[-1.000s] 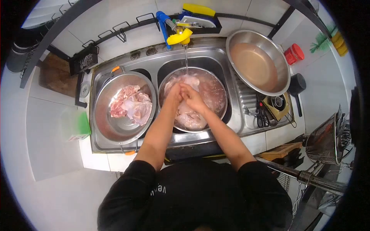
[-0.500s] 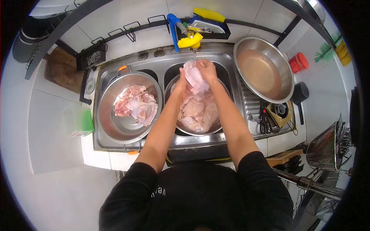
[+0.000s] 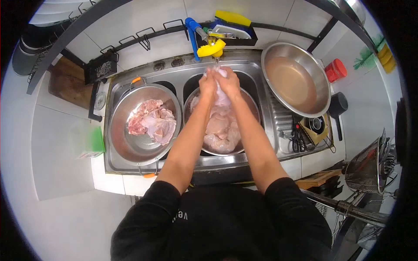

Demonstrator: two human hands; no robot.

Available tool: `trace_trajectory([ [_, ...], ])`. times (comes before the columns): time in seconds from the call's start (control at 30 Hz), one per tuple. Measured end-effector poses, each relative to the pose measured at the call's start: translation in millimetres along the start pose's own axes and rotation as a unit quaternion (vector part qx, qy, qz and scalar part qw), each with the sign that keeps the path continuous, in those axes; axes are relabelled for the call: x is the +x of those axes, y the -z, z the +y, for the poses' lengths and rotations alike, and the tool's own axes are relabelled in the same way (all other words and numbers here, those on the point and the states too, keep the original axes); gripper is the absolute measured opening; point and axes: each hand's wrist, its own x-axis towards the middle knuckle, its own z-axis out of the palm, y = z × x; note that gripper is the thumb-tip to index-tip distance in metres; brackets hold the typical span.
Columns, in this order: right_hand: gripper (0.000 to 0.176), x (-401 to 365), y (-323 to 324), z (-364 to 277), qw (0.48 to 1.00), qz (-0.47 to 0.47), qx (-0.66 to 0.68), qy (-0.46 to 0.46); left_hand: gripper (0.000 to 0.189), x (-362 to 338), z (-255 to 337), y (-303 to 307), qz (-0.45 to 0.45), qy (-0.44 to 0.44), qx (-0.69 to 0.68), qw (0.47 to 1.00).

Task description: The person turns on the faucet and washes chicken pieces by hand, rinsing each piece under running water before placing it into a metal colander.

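Note:
Under the running tap [image 3: 215, 52], my left hand [image 3: 208, 83] and my right hand [image 3: 228, 82] are close together, both closed on one pale piece of raw meat [image 3: 222, 96]. Its lower part hangs between my wrists above a steel bowl [image 3: 254, 104] in the right sink basin. That bowl holds several more pieces of raw meat [image 3: 221, 130] in water. To the left, a steel pan with orange handles [image 3: 124, 141] sits over the left basin with pinkish raw meat [image 3: 152, 122] inside.
A large steel bowl of cloudy water [image 3: 291, 80] rests on the drainboard at the right. Scissors [image 3: 298, 141], a gas burner part [image 3: 317, 126], a red cup [image 3: 335, 71] and a dark saucepan [image 3: 338, 104] are near it. A wire strainer [image 3: 363, 172] is at far right.
My hands have come together around the meat, which was spread open between them before. My left hand now covers more of its top. The view has shifted slightly.

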Motion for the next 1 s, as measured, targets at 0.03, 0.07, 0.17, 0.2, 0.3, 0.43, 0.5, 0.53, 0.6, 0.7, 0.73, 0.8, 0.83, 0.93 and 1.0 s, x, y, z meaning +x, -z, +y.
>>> trace_trajectory([
  [0.03, 0.060, 2.7, -1.7, -0.1, 1.000, 0.010, -0.002, 0.011, 0.039, -3.1, 2.3, 0.1, 0.020, 0.038, 0.022, 0.999],
  [0.07, 0.060, 16.4, -6.1, 8.1, 1.000, 0.011, 0.000, 0.011, 0.039, -5.0, 3.7, 0.4, 0.019, 0.037, 0.023, 0.999],
  [0.17, 0.046, 55.5, -15.3, 30.3, 0.968, -0.044, 0.174, -0.174, 0.040, -1.1, -3.5, 6.2, -0.032, 0.030, -0.068, 0.997],
  [0.2, 0.051, 59.7, -16.3, 33.6, 0.955, -0.061, 0.211, -0.201, 0.039, 5.1, -11.9, 6.1, -0.039, 0.017, -0.070, 0.997],
  [0.3, 0.058, 65.9, -17.2, 48.7, 0.945, -0.061, 0.228, -0.225, 0.038, 8.4, -9.6, 3.0, -0.028, 0.012, -0.115, 0.993],
  [0.43, 0.065, 24.0, -32.2, 44.9, 0.966, -0.140, 0.188, -0.108, 0.035, 37.0, -7.4, 15.2, 0.054, 0.031, -0.182, 0.981],
  [0.5, 0.060, 12.9, -33.2, 39.3, 0.992, -0.093, 0.089, -0.001, 0.035, 35.3, -15.2, 26.1, 0.088, 0.045, -0.198, 0.975],
  [0.53, 0.060, 14.7, -30.3, 40.3, 0.992, -0.093, 0.090, -0.005, 0.036, 31.9, -20.4, 32.2, 0.050, 0.069, -0.159, 0.984],
  [0.6, 0.052, 21.9, -13.5, 27.7, 0.984, -0.088, 0.153, -0.010, 0.037, 28.7, -30.2, 42.1, -0.032, 0.112, -0.081, 0.990],
  [0.7, 0.039, 43.7, -1.0, 9.8, 0.980, -0.181, 0.035, 0.070, 0.048, 32.8, -38.5, 55.8, -0.076, 0.053, 0.046, 0.995],
  [0.73, 0.033, 39.4, 10.2, -7.3, 0.967, -0.227, -0.027, 0.107, 0.065, 31.6, -34.2, 62.0, -0.073, -0.016, 0.107, 0.991],
  [0.8, 0.031, 33.1, 26.7, -30.5, 0.950, -0.250, -0.049, 0.182, 0.086, 9.8, -1.5, 63.3, -0.129, -0.090, 0.204, 0.966],
  [0.83, 0.036, 39.0, 29.3, -36.7, 0.927, -0.309, -0.085, 0.197, 0.080, 4.3, 16.5, 59.3, -0.214, -0.118, 0.210, 0.947],
  [0.93, 0.039, 42.1, 28.0, -38.7, 0.901, -0.368, -0.085, 0.214, 0.062, 16.0, 35.1, 58.8, -0.341, -0.082, 0.236, 0.906],
  [1.0, 0.043, 41.6, 23.7, -33.9, 0.906, -0.263, 0.038, 0.330, 0.052, 17.9, 39.6, 50.1, -0.385, -0.020, 0.258, 0.886],
])
